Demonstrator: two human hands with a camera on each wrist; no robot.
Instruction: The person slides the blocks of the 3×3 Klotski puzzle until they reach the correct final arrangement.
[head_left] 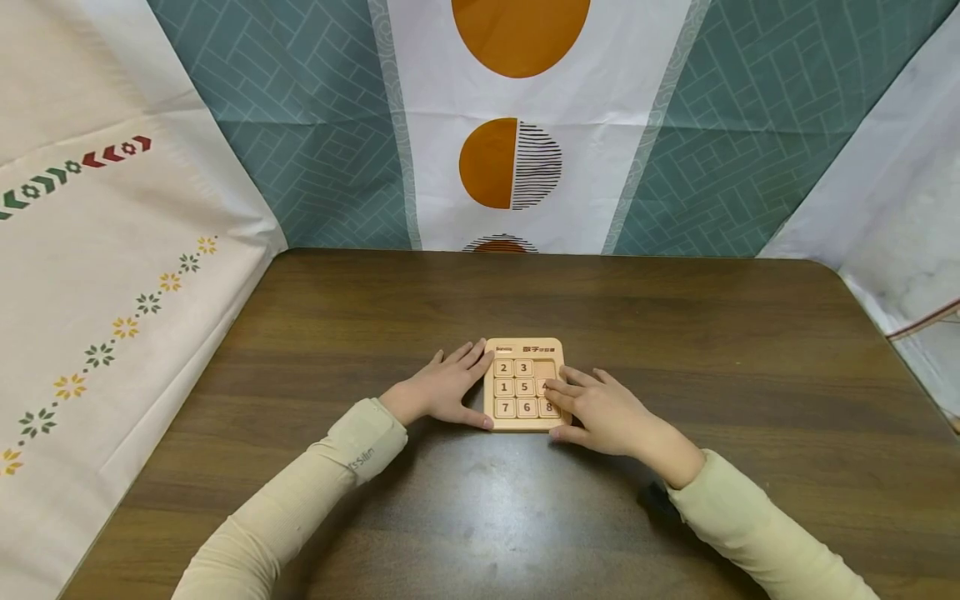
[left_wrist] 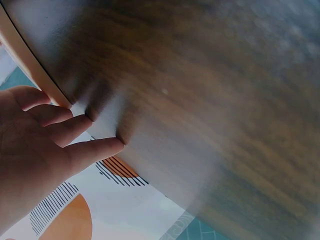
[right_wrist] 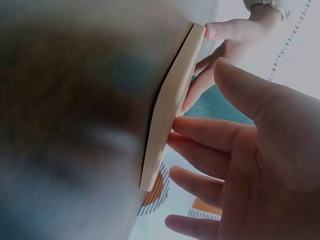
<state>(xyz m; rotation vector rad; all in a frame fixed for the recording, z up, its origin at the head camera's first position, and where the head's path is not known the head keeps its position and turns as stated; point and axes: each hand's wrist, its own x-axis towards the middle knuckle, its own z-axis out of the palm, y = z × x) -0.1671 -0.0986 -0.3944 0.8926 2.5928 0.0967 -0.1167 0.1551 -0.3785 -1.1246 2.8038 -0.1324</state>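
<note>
A wooden number slide puzzle (head_left: pixel 522 426) lies flat on the table, its tiles reading 2, 3, then 1, 5, 4, then 7, 6, 8. The vacant square (head_left: pixel 544 367) is at the tray's upper right. My left hand (head_left: pixel 446 392) rests along the puzzle's left edge, thumb and fingertips touching the frame, fingers extended. From the right side, my right hand (head_left: pixel 611 417) reaches over the frame. Its fingertips lie on the 4 tile (head_left: pixel 542 387), partly covering it, and near the 8 tile (head_left: pixel 549 407). In the right wrist view, the puzzle's side (right_wrist: pixel 167 110) shows beside the fingers.
The dark wood-grain table (head_left: pixel 360 308) stretches around the puzzle. Behind it hangs a patterned cloth (head_left: pixel 315 125); a cream cloth (head_left: pixel 82 275) borders the left side and a white one (head_left: pixel 900 167) the right. A small dark object (head_left: pixel 658 498) shows beside the right sleeve.
</note>
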